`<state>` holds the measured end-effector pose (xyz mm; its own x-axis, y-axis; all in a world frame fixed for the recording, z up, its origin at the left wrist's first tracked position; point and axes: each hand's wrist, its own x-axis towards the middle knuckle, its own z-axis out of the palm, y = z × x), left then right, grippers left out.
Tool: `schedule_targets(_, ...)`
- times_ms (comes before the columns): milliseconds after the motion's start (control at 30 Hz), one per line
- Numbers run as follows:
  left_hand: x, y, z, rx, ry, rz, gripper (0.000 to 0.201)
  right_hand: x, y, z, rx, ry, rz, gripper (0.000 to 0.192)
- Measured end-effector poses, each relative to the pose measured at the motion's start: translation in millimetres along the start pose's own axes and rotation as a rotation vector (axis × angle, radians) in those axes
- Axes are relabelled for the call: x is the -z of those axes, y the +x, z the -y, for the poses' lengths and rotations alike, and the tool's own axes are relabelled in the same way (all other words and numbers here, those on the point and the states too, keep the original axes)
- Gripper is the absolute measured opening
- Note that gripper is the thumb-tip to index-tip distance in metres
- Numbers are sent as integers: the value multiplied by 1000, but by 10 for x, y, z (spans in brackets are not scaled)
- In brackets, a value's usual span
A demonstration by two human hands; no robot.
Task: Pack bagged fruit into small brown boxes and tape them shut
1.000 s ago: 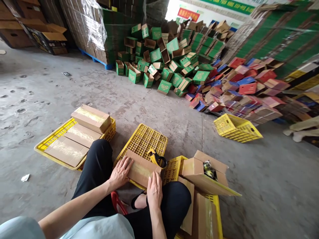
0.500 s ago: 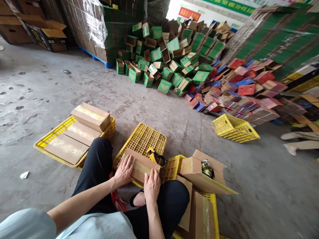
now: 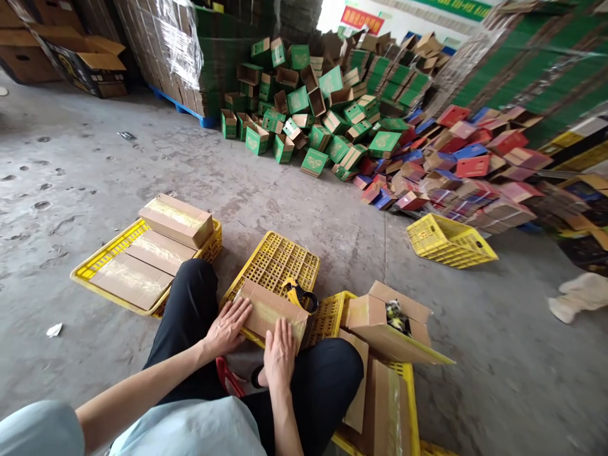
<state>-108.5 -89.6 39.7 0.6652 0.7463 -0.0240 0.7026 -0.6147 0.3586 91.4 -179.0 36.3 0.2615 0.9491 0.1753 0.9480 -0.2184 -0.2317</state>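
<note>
A taped cardboard box [image 3: 268, 310] lies on an upturned yellow crate [image 3: 280, 256] between my knees. My left hand [image 3: 231, 326] rests flat, fingers stretched, against the box's left end and near edge. With its fingers out and nearly together, my right hand [image 3: 280, 354] lies over the near edge toward the right end. Clear yellowish tape runs along the box top. Just behind the box, a yellow-and-black tape dispenser [image 3: 300, 294] sits on the crate.
Left of me, a yellow crate [image 3: 80, 277] holds taped boxes [image 3: 178, 218]. On the right, an open carton [image 3: 365, 313] leans over another crate with boxes [image 3: 384, 405]. Ahead are a yellow crate [image 3: 449, 244] and piled green cartons [image 3: 313, 161]. A person's leg [image 3: 577, 297] shows far right.
Both hands have slid slightly left and toward me along the box. The box stays in place, and more of its taped top shows. The person's legs at the right have moved.
</note>
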Motion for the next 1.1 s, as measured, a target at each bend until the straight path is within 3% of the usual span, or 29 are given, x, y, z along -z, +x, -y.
schedule_targets(100,33,-63,142,74,-18,-68,90,29,3,-262,-91,-25,-57,69)
schedule_targets(200,-23,-49,101,113,-29,-95,94,-15,46,-258,-99,-31,-82,74)
schedule_targets(400,-120,17,-20,137,-8,-99,93,-147,291,327,55,56,-13,63)
schedule_targets(600,-241,-197,60,39,9,-95,83,-105,717,932,196,195,148,57)
schedule_targets(767,-340,-354,48,64,5,-108,74,-60,843,1147,284,238,209,56)
schedule_targets(900,-264,-357,53,67,-2,-131,77,-33,578,934,257,210,176,54)
schedule_targets(1100,-160,-334,14,95,3,-167,87,43,-46,127,72,52,47,60)
